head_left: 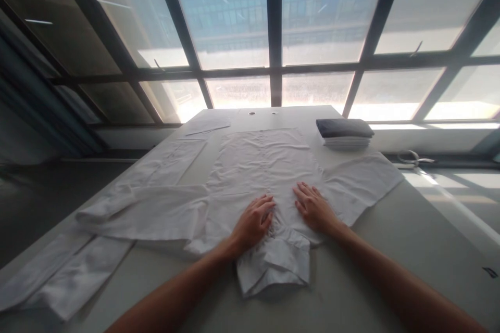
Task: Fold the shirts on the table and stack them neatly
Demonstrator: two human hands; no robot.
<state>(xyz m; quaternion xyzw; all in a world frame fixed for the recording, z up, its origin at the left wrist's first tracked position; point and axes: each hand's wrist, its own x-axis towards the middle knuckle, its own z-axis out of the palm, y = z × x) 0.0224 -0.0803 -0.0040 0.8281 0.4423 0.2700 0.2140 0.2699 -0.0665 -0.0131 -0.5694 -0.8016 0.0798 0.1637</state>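
Note:
A white shirt point(265, 161) lies spread on the table, its collar end toward me and its sleeves out to both sides. My left hand point(254, 220) rests on the cloth just above the collar, fingers bent slightly and holding nothing. To the right of it, my right hand point(314, 207) lies flat on the shirt near the right shoulder, fingers apart. Both palms face down and are hidden. Wrinkles run down the middle of the shirt and gather between the hands.
Another white garment point(66, 265) stretches along the table's left side. A dark folded cloth point(344, 128) tops a white stack at the back right. The pale table point(351, 281) stands before large windows. A white ring-shaped object point(408, 157) lies beyond its right edge.

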